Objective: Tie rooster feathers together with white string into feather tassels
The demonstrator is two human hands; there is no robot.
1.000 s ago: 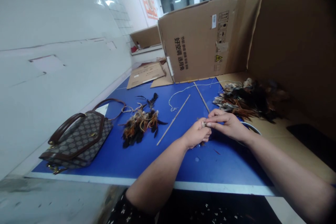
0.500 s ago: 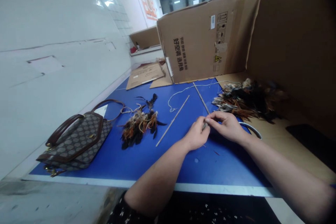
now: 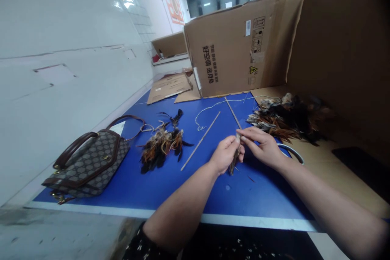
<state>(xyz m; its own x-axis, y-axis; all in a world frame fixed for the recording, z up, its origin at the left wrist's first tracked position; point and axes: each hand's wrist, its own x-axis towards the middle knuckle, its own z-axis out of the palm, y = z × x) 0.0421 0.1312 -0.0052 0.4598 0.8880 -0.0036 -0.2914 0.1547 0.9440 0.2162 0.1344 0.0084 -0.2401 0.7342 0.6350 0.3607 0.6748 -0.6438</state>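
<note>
My left hand (image 3: 225,153) and my right hand (image 3: 262,145) meet over the blue table (image 3: 170,187), both pinched on a small bundle of brown feathers (image 3: 235,158). The bundle hangs down from my fingertips, its quill ends up between thumbs and forefingers. A tied bunch of orange and black feathers (image 3: 160,145) lies to the left of my hands. A large loose pile of feathers (image 3: 286,117) lies to the right, just beyond my right hand.
Two thin wooden sticks (image 3: 201,139) and a length of pale string (image 3: 210,110) lie on the table. A patterned handbag (image 3: 88,162) sits at the left. A metal ring (image 3: 292,151) lies by my right wrist. Cardboard boxes (image 3: 237,44) wall the back and right.
My hands have lifted slightly and the feather bundle now hangs down visibly below my fingers. The view shifted a little.
</note>
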